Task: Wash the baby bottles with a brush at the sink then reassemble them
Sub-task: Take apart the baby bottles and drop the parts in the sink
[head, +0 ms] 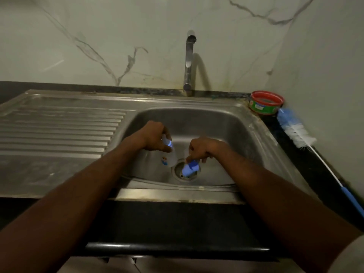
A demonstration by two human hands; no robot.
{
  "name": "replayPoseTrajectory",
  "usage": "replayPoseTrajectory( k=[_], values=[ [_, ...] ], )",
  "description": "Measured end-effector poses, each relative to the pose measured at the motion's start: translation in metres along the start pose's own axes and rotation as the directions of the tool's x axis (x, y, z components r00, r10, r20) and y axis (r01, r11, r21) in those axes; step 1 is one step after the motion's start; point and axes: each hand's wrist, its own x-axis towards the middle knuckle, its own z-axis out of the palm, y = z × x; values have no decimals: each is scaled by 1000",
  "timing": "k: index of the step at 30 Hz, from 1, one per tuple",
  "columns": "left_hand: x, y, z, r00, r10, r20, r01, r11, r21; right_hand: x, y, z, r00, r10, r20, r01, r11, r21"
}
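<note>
Left hand (155, 137) down in the sink basin (226, 131), fingers curled round the neck of a clear bottle (169, 157); bottle hangs roughly upright, base toward the sink floor, small printed mark low on its side. Right hand (201, 149) just beside it, fingertips pinching a blue cap piece (190, 168) directly over the drain (184, 174). The two hands sit near each other, bottle to the left of the drain, cap over it.

Brush (295, 133) lies on the dark counter at the right edge of the sink, well apart from both hands. Long axis runs near to far: blue-and-white bristle head at the far end by a red-rimmed tub (266, 103), thin handle coming back toward the person. Right hand is the nearer one; judged the natural hand to fetch it.

Tap (189, 62) stands behind the basin; no water seen running. Bottle looks apart, washing judged not yet begun.
</note>
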Motion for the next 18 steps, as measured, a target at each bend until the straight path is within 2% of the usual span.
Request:
replayPoseTrajectory(
  k=[3,6,9,12,15,18],
  values=[
    [-2,-1,1,999,-9,-42,7,999,-49,-5,-3,-5,1000,-14,11,14,1000,8],
    [-1,-2,4,996,20,-81,-27,996,-88,-7,1,-10,982,-129,-140,133,991,15],
    [2,1,4,985,84,-148,-104,985,-139,-8,-3,-12,956,-201,-216,244,950,196],
    [2,4,4,971,136,-199,-184,952,-244,-4,-4,-14,942,-193,-274,274,916,294],
    [0,5,5,949,223,-223,-278,926,-254,-5,-1,-16,935,-190,-300,308,857,414],
    [1,7,3,948,193,-252,-257,934,-250,-8,-6,-19,928,-182,-326,326,819,473]
  ],
)
